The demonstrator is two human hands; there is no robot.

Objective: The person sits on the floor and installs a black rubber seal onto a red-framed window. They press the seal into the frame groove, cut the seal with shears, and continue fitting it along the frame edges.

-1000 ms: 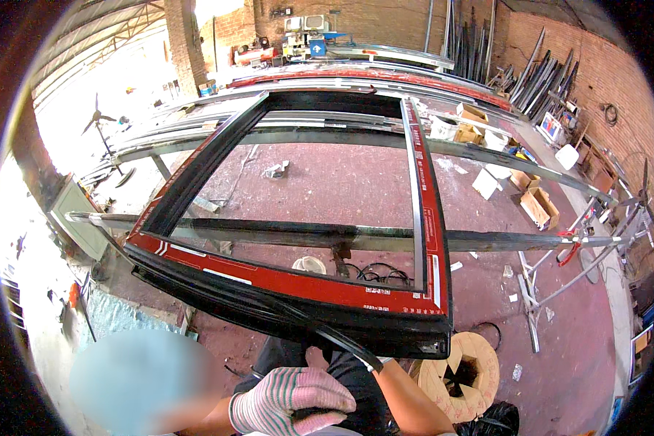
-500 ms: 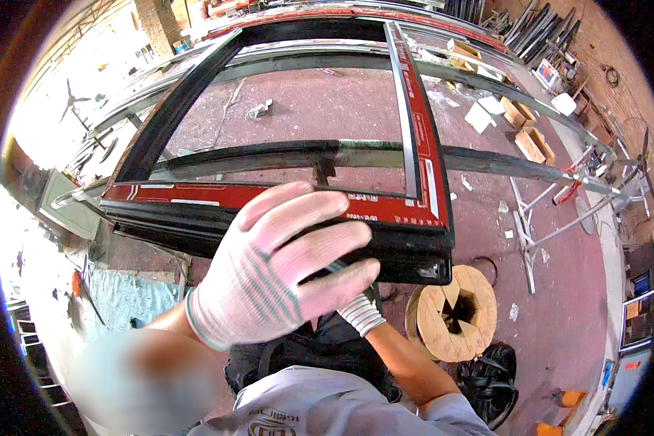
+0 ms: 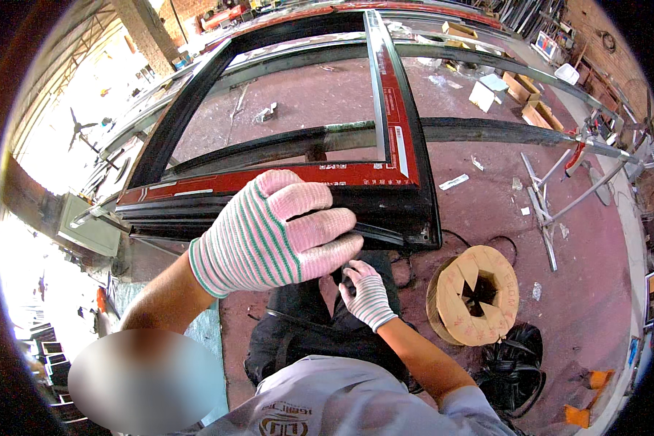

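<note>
Frame partly behind fingers of left hand

Cannot see the thumb or palm of the left hand, gloved in pink-and-white knit with green stripes, nor the stretch behind it of the black rectangular frame faced with red printed film. Cannot make out anything certain between the fingers of the right hand, in a striped knit glove — too small against black cloth trousers. Cannot follow the bare left forearm further up — smeared over by a pale oval blur. Can see only part of the grey cloth shirt, cut off by the lower edge.
</note>
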